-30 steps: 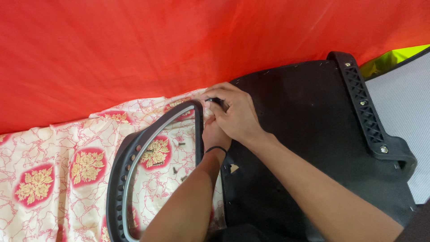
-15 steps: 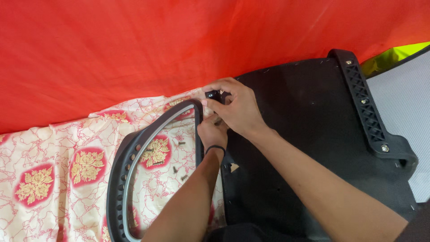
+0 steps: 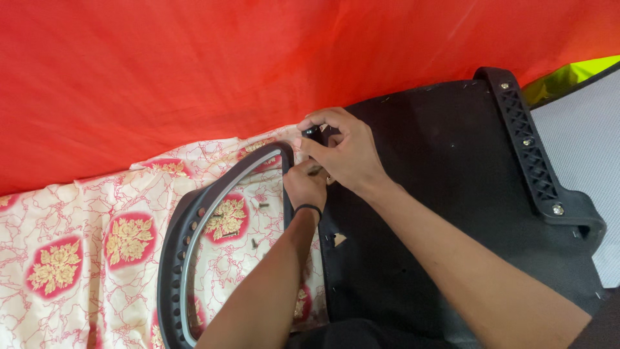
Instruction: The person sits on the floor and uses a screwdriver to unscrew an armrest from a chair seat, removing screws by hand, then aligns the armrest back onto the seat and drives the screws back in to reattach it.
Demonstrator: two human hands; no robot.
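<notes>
A black curved armrest frame (image 3: pixel 194 223) with a silver inner strip lies on a floral cloth (image 3: pixel 84 245), its top end meeting a black upside-down seat base (image 3: pixel 439 194). My right hand (image 3: pixel 345 152) pinches a small black knob-like part (image 3: pixel 314 133) at the joint between armrest and seat base. Just below it, my left hand (image 3: pixel 305 184) grips the top end of the armrest, partly hidden under the right hand. A black band circles my left wrist.
A red cloth (image 3: pixel 226 71) covers the back. Several small screws (image 3: pixel 255 242) lie on the floral cloth inside the armrest loop. A second black ribbed armrest (image 3: pixel 526 145) is bolted to the seat base at the right. A grey surface (image 3: pixel 581 136) lies far right.
My right hand has crept slightly up and to the right with the small black part. My left hand has shifted up a little under it. The view has drifted slightly.
</notes>
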